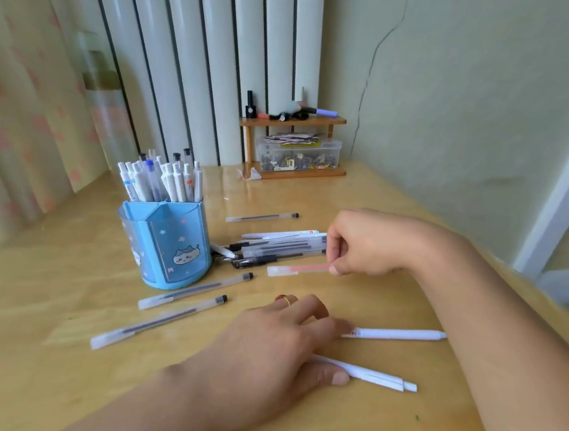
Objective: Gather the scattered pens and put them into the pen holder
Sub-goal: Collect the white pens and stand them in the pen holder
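The right hand (pixel 363 244) pinches a red pen (pixel 297 269), other fingers curled on a pen bundle (pixel 280 246). The left hand (pixel 275 345) lies flat, grip apart, over two white pens (pixel 400 334), hiding their ends. The pen holder (pixel 167 243) stands at ten o'clock; bare bench (pixel 46 284) spreads toward eight o'clock.

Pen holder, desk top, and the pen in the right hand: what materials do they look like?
Pen holder: looks like translucent blue plastic, glossy, with printed cat stickers; dark shapes show through the wall.
Desk top: pale wood grain under a shiny clear layer, going by the reflections; veneer or solid, cannot tell.
Pink-cored pen, pinched by the right hand: frosted clear plastic barrel, matte; the core shows through.
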